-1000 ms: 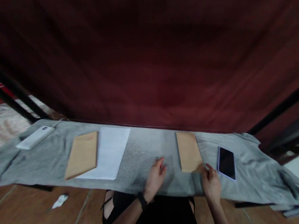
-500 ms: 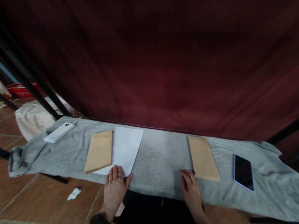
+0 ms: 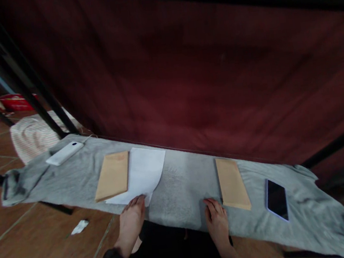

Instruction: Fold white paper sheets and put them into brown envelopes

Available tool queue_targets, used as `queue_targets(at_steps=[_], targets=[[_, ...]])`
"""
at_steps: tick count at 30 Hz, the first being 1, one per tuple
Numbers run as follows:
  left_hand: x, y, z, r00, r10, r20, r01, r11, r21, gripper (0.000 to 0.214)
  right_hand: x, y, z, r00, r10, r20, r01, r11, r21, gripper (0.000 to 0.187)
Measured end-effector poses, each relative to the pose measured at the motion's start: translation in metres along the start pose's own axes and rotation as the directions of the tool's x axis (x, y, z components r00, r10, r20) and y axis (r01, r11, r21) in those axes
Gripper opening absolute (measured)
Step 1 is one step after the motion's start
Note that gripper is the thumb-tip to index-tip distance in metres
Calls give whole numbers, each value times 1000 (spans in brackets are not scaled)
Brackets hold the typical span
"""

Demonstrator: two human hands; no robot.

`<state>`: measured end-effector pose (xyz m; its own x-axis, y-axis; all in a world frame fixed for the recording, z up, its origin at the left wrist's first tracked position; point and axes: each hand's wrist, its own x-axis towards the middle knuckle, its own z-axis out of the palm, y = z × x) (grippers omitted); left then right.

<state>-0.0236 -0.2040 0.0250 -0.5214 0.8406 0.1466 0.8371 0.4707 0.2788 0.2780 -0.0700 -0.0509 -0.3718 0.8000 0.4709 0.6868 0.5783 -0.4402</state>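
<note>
A white sheet of paper [image 3: 142, 173] lies on a grey cloth [image 3: 185, 182] that covers a narrow bench. My left hand [image 3: 131, 219] is at the sheet's near corner, and that corner is lifted a little over the fingertips. A brown envelope [image 3: 112, 175] lies flat just left of the sheet. My right hand [image 3: 216, 221] rests flat on the cloth, fingers stretched out, beside the near end of a second brown envelope [image 3: 232, 183]. A black watch is on my left wrist.
A dark phone [image 3: 276, 199] lies on the cloth at the right, a white power bank [image 3: 64, 153] at the far left. A dark red curtain [image 3: 203, 78] hangs behind the bench. Black metal bars [image 3: 27, 89] stand at the left. A paper scrap [image 3: 79, 227] lies on the tiled floor.
My left hand went from the middle of the cloth to the white sheet and its corner now lifts. My right hand left the right envelope's corner and lies flat beside it.
</note>
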Motion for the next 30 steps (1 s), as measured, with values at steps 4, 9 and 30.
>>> queue_targets(at_steps=[4, 9, 30], targets=[[-3, 19, 6, 998, 20, -56, -30, 985, -169, 38, -1, 0, 1, 1000, 15, 6, -15, 1000, 18, 35], [-20, 80, 28, 957, 287, 37, -270, 931, -244, 43, 8, 3, -2, 991, 124, 46, -131, 968, 212, 39], [-15, 96, 64, 931, 359, -68, -365, 921, -135, 38, 60, 13, 9, 899, 322, 297, -435, 734, 522, 36]])
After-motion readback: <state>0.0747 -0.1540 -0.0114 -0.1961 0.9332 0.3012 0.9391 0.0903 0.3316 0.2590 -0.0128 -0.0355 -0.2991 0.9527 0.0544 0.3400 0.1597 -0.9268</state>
